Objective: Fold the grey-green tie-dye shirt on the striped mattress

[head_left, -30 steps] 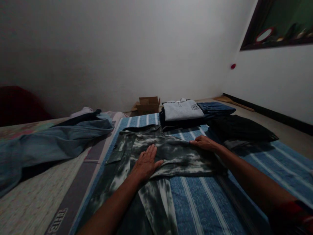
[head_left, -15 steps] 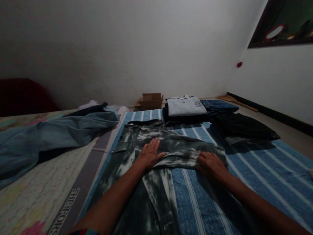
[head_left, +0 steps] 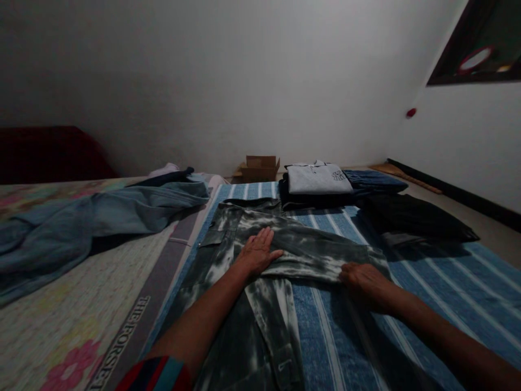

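A dark green and white tie-dye jacket lies spread on a blue striped cloth. Its collar end points away from me, and a chest pocket shows at its left. One sleeve stretches across to the right; another strip with a buttonholed cuff runs down toward me. My left hand rests flat on the jacket near the top of the sleeve, fingers extended. Closer to the sleeve's far end, my right hand is closed on its lower edge, fingertips partly hidden.
Light blue jeans lie loosely on the flowered bedding at left. Behind the jacket sits a folded grey top on dark clothes. Folded jeans and folded black clothing are at right. A cardboard box stands by the wall.
The view has shifted slightly, so everything appears a little farther right. My right hand has drawn slightly toward me and now pinches the sleeve's lower edge. My left hand stays flat on the jacket.
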`<action>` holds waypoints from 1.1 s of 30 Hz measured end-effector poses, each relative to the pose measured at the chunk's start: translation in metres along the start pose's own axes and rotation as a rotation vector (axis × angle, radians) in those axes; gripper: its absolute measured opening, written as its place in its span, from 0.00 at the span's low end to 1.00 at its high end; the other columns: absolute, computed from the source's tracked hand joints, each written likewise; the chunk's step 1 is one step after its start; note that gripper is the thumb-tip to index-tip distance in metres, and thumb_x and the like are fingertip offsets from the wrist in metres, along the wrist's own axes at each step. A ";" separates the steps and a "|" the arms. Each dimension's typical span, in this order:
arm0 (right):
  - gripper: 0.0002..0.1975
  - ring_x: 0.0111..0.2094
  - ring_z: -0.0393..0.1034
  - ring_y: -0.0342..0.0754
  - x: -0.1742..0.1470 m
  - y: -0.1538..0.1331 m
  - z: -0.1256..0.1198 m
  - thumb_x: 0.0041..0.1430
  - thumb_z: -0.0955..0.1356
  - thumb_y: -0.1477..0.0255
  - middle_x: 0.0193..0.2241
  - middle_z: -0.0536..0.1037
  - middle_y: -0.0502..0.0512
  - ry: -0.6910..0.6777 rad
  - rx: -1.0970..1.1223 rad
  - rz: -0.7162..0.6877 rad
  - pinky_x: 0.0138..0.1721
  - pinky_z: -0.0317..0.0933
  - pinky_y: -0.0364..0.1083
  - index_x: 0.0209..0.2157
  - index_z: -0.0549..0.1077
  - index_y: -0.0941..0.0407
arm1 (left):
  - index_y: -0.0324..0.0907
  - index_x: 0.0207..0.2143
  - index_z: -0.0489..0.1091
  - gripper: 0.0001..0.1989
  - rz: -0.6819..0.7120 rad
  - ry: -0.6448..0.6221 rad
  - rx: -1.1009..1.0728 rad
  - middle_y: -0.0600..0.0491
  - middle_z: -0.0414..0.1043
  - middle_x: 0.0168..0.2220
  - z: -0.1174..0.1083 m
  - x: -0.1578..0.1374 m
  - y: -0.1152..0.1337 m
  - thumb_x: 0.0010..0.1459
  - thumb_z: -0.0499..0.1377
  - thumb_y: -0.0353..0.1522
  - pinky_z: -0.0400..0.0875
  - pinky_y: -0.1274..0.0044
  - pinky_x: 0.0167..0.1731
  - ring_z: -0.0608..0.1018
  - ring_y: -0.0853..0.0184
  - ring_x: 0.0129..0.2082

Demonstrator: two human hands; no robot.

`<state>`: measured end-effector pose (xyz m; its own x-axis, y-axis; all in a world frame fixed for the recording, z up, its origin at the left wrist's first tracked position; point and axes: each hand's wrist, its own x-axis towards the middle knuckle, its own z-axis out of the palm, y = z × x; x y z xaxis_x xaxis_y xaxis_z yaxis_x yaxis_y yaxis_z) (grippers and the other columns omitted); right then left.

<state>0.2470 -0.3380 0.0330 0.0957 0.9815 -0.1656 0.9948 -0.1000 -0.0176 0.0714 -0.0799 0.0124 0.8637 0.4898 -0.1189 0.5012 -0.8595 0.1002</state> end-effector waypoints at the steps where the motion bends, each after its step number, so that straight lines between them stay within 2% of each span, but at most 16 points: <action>1: 0.13 0.32 0.71 0.49 -0.004 0.000 0.002 0.56 0.59 0.82 0.32 0.76 0.60 0.013 -0.013 -0.012 0.30 0.55 0.45 0.33 0.74 0.58 | 0.38 0.66 0.42 0.36 0.003 -0.005 -0.006 0.44 0.36 0.68 0.000 0.000 0.000 0.64 0.42 0.50 0.43 0.64 0.62 0.42 0.59 0.67; 6: 0.15 0.34 0.71 0.50 -0.008 -0.006 0.013 0.55 0.59 0.83 0.34 0.77 0.61 -0.026 -0.033 0.012 0.30 0.56 0.45 0.35 0.74 0.58 | 0.37 0.67 0.41 0.39 0.015 -0.010 -0.004 0.44 0.36 0.68 0.000 -0.001 0.000 0.62 0.42 0.52 0.42 0.64 0.62 0.41 0.59 0.68; 10: 0.16 0.35 0.72 0.51 -0.002 -0.010 0.012 0.57 0.58 0.83 0.35 0.77 0.61 -0.069 -0.045 0.032 0.31 0.57 0.45 0.37 0.74 0.59 | 0.35 0.67 0.40 0.42 0.019 -0.024 -0.004 0.43 0.34 0.68 0.001 -0.001 0.000 0.61 0.42 0.54 0.41 0.65 0.63 0.41 0.59 0.68; 19: 0.16 0.38 0.73 0.52 -0.010 -0.014 0.001 0.57 0.58 0.82 0.37 0.78 0.60 -0.110 0.006 0.098 0.33 0.57 0.45 0.39 0.73 0.58 | 0.33 0.67 0.39 0.51 0.066 -0.028 0.026 0.41 0.31 0.68 0.001 -0.002 -0.003 0.54 0.43 0.61 0.41 0.62 0.62 0.40 0.55 0.67; 23: 0.12 0.36 0.73 0.51 -0.005 -0.017 -0.019 0.56 0.61 0.79 0.34 0.78 0.59 -0.173 0.065 0.187 0.32 0.56 0.45 0.36 0.74 0.57 | 0.32 0.67 0.39 0.52 0.075 -0.024 0.039 0.40 0.31 0.68 -0.001 -0.002 -0.003 0.53 0.43 0.61 0.42 0.62 0.62 0.40 0.54 0.67; 25: 0.10 0.36 0.73 0.51 0.010 -0.022 -0.032 0.59 0.61 0.75 0.34 0.78 0.58 -0.095 0.117 0.197 0.32 0.57 0.44 0.36 0.73 0.56 | 0.32 0.67 0.39 0.52 0.075 -0.020 0.050 0.40 0.31 0.68 -0.001 -0.002 -0.002 0.54 0.43 0.61 0.41 0.62 0.62 0.40 0.54 0.67; 28: 0.11 0.38 0.71 0.49 0.043 -0.036 -0.034 0.63 0.59 0.72 0.37 0.77 0.57 0.154 0.147 0.157 0.36 0.59 0.44 0.38 0.72 0.56 | 0.32 0.66 0.40 0.51 0.068 -0.009 0.076 0.39 0.33 0.68 -0.001 -0.002 -0.002 0.54 0.44 0.61 0.42 0.62 0.62 0.41 0.53 0.67; 30: 0.13 0.41 0.70 0.48 0.065 -0.046 -0.018 0.64 0.58 0.73 0.39 0.76 0.57 0.268 0.158 0.111 0.41 0.60 0.45 0.41 0.72 0.56 | 0.32 0.66 0.41 0.51 0.065 -0.001 0.089 0.38 0.34 0.68 -0.001 -0.003 -0.001 0.54 0.44 0.61 0.43 0.62 0.62 0.42 0.53 0.67; 31: 0.13 0.44 0.69 0.48 0.073 -0.049 -0.006 0.63 0.59 0.73 0.43 0.76 0.58 0.282 0.171 0.039 0.44 0.61 0.45 0.44 0.72 0.56 | 0.32 0.66 0.41 0.51 0.064 0.004 0.091 0.38 0.34 0.68 -0.001 -0.003 -0.001 0.54 0.44 0.61 0.43 0.62 0.62 0.42 0.53 0.67; 32: 0.14 0.48 0.68 0.49 0.079 -0.052 0.008 0.63 0.60 0.71 0.48 0.74 0.59 0.291 0.178 -0.034 0.47 0.60 0.46 0.46 0.71 0.57 | 0.31 0.66 0.42 0.51 0.065 0.010 0.092 0.38 0.34 0.68 0.000 -0.003 -0.001 0.54 0.44 0.61 0.44 0.62 0.62 0.42 0.53 0.67; 33: 0.16 0.54 0.63 0.51 0.082 -0.054 0.023 0.63 0.61 0.70 0.54 0.70 0.60 0.321 0.176 -0.051 0.53 0.57 0.49 0.50 0.70 0.57 | 0.32 0.66 0.42 0.51 0.067 0.016 0.092 0.39 0.34 0.68 0.000 -0.003 -0.001 0.54 0.44 0.61 0.44 0.62 0.62 0.42 0.53 0.67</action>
<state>0.2007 -0.2556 -0.0022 0.0801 0.9844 0.1568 0.9802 -0.0492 -0.1920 0.0677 -0.0804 0.0125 0.8963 0.4322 -0.0990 0.4358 -0.8999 0.0165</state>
